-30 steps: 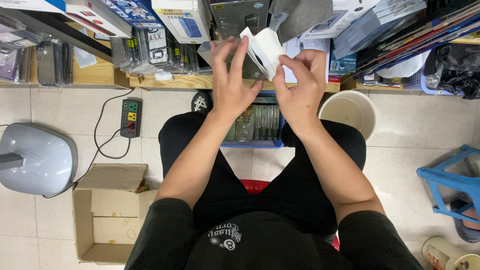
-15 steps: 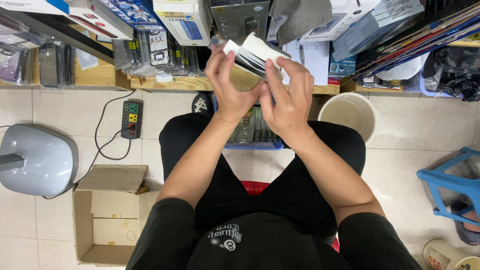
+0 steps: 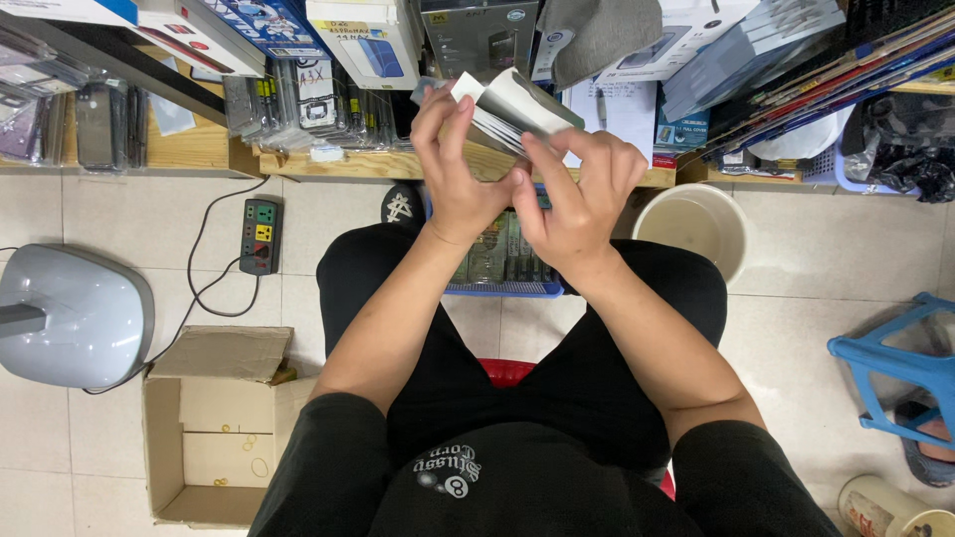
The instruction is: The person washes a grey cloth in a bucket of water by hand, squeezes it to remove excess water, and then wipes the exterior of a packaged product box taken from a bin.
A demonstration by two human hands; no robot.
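- Head view: left hand (image 3: 460, 169) and right hand (image 3: 582, 194) raised together above the lap, each with fingers closed around one stack of packets (image 3: 502, 111), fanned open at its top edge.
- Stack sits in front of the wooden shelf (image 3: 199, 149).
- Blue tray (image 3: 502, 288) on floor between knees; cardboard box (image 3: 214, 438) lower left; pale bucket (image 3: 696, 224) to the right.
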